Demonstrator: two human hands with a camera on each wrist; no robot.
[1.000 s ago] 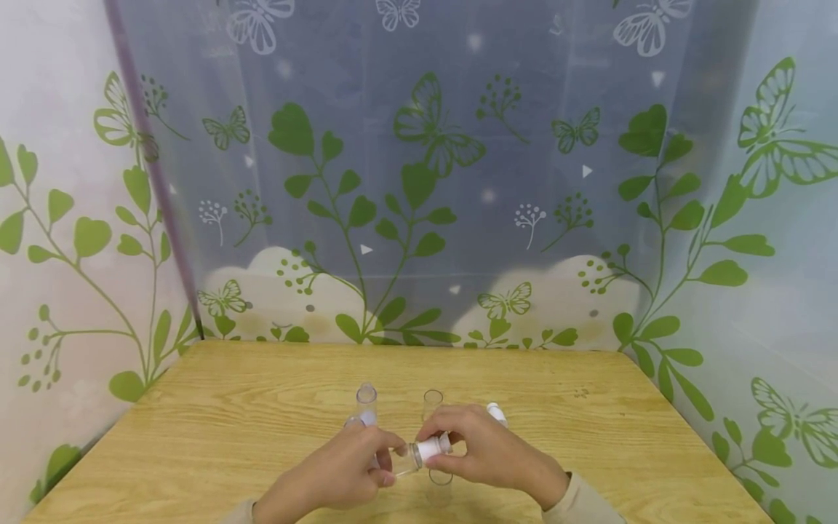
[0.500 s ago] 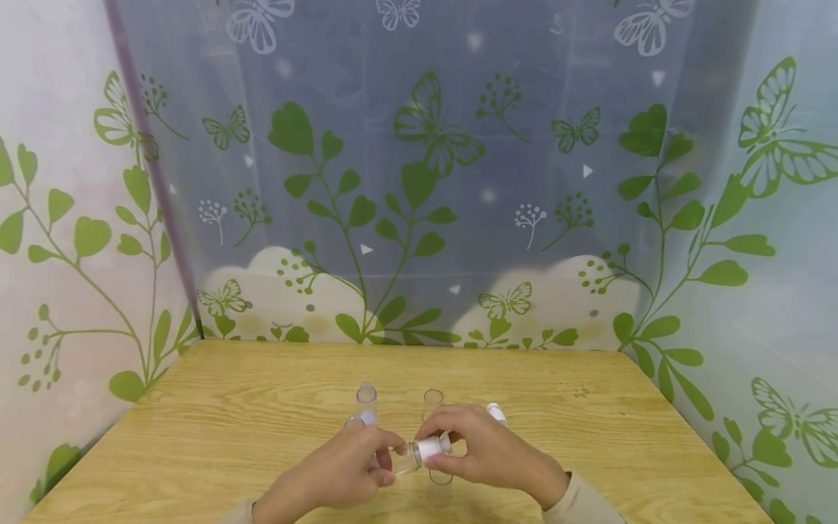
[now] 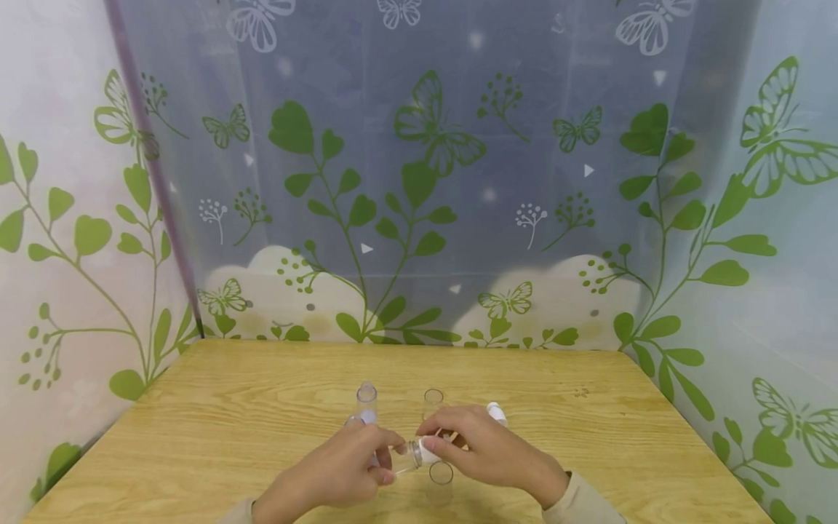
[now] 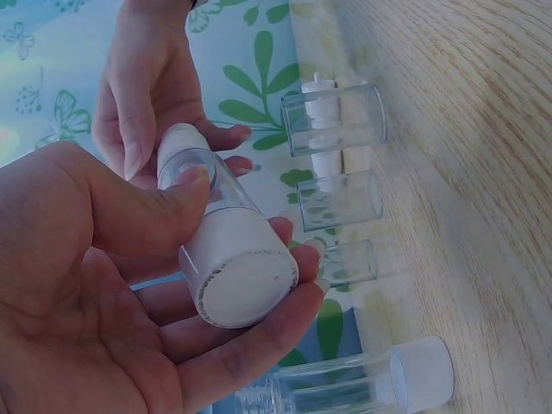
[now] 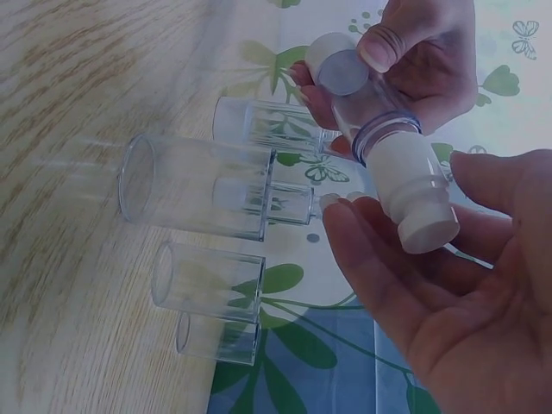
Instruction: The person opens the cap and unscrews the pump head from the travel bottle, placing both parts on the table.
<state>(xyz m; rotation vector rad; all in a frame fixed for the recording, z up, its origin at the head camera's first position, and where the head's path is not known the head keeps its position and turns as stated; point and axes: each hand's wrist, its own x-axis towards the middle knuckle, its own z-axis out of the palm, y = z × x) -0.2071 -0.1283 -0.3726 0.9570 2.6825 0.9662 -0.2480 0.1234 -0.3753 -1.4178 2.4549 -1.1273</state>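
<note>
A clear pump bottle (image 3: 406, 460) with a white base (image 4: 246, 276) lies tilted in my left hand (image 3: 347, 466), gripped between thumb and fingers. Its white pump top (image 5: 405, 177) points toward my right hand (image 3: 487, 447). The right wrist view has my right thumb beside the white collar and the fingertips spread a little away from its other side. From the left wrist view, the right thumb stands apart from the top, so that hand is loosely around it. Whether any right finger touches the pump is hard to tell.
Several clear open cylinders, including a large cylinder (image 5: 198, 185) and a smaller cylinder (image 5: 211, 276), stand on the wooden table (image 3: 262, 386). Clear bottles (image 3: 366, 404) stand behind the left hand. White pump pieces (image 3: 496, 413) stand beyond the right hand. Patterned curtains (image 3: 419, 218) surround the table.
My right thumb has moved from below the pump top up across its white collar, and the right fingers have shifted around it. The left hand and bottle have stayed nearly still.
</note>
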